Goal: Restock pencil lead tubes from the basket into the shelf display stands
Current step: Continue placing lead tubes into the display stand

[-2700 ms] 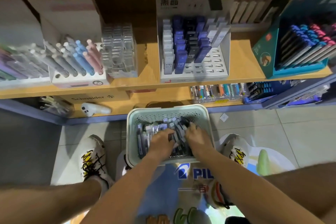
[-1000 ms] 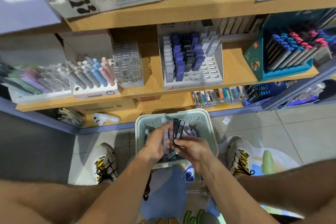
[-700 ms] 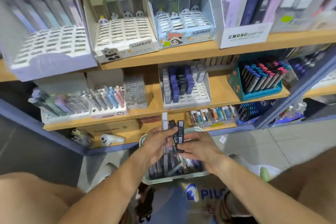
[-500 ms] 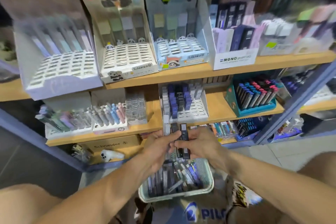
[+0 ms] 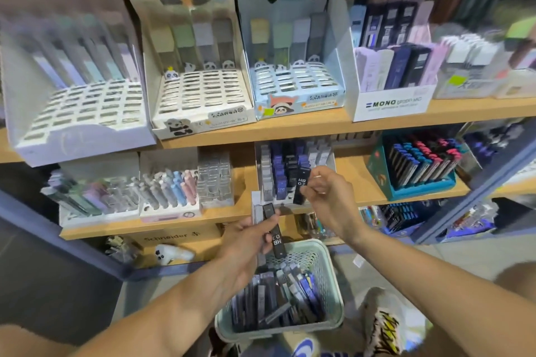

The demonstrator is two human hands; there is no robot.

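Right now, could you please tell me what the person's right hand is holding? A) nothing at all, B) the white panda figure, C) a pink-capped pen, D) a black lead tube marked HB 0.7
D: the right hand pinches an upright black lead tube printed HB 0.7, in front of the white display stand on the middle shelf, while the left hand grips other tubes above the basket.

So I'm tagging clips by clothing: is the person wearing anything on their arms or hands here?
No. Both forearms are bare as far as the frame shows, with no sleeves in view. The left hand and right hand have no gloves, and no rings, watch or bracelet are visible, though part of each wrist faces away from the camera.
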